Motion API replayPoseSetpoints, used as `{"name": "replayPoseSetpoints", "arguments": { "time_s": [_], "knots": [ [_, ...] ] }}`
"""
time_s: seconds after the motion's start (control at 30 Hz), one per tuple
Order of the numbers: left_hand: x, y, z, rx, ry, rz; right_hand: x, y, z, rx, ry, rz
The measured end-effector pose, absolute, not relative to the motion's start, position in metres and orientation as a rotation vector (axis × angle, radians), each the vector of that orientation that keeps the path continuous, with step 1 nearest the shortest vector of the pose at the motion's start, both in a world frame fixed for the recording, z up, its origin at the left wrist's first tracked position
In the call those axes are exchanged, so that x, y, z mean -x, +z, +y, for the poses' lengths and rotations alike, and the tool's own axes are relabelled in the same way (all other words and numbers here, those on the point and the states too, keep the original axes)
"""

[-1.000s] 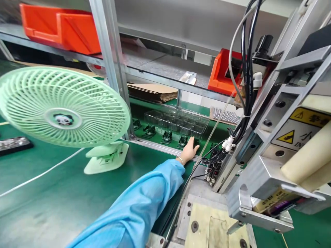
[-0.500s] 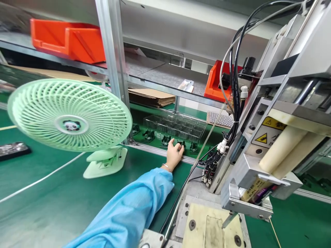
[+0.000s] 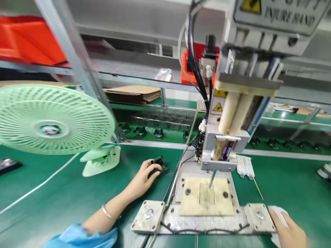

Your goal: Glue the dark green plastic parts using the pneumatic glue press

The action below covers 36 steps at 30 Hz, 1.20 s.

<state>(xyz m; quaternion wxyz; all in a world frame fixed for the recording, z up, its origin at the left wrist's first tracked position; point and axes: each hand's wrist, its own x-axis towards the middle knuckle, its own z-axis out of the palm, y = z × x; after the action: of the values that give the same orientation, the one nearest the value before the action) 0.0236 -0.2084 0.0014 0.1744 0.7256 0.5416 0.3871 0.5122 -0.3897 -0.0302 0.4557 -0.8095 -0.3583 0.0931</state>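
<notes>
My left hand (image 3: pixel 141 179) is closed on a small black part (image 3: pixel 159 166) and holds it just above the green table, left of the press machine's base plate (image 3: pixel 207 197). My right hand (image 3: pixel 291 231) shows only partly at the bottom right corner, resting by a white cloth-like thing (image 3: pixel 280 212) next to the machine's right foot (image 3: pixel 260 217); its fingers are mostly cut off. The machine's head (image 3: pixel 224 151) hangs over a beige pad with a shallow recess.
A mint green fan (image 3: pixel 49 120) stands at the left with its white cord across the table. More black parts (image 3: pixel 141 131) and clear trays (image 3: pixel 165 117) sit on the belt behind the rail. Orange bins (image 3: pixel 28 43) are on the shelf. Black cables (image 3: pixel 178 168) run beside the base.
My left hand has drawn back from the far belt toward me with a black part in it. The view has swung right and down, bringing my right hand into sight.
</notes>
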Motion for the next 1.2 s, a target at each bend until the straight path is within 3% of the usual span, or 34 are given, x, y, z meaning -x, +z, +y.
{"name": "replayPoseSetpoints", "arguments": {
  "time_s": [0.17, 0.3, 0.47, 0.93, 1.2],
  "knots": [
    [-0.041, 0.04, -0.242, -1.946, 1.001, 1.525, -0.521, -0.033, -0.388, 1.994, 0.413, -0.844],
    [-0.088, 0.075, -0.275, -1.634, 0.7, 1.187, -0.514, -0.031, -0.388, 1.884, 0.417, -0.8],
    [-0.149, 0.082, -0.287, -1.282, 0.437, 0.952, -0.512, -0.033, -0.389, 1.814, 0.419, -0.811],
    [-0.18, 0.066, -0.262, -1.745, 0.601, 0.913, -0.512, -0.031, -0.39, 1.81, 0.42, -0.799],
    [-0.106, 0.069, -0.285, -1.854, 0.673, 1.41, -0.503, -0.017, -0.386, 1.851, 0.604, -0.796]
  ]
}}
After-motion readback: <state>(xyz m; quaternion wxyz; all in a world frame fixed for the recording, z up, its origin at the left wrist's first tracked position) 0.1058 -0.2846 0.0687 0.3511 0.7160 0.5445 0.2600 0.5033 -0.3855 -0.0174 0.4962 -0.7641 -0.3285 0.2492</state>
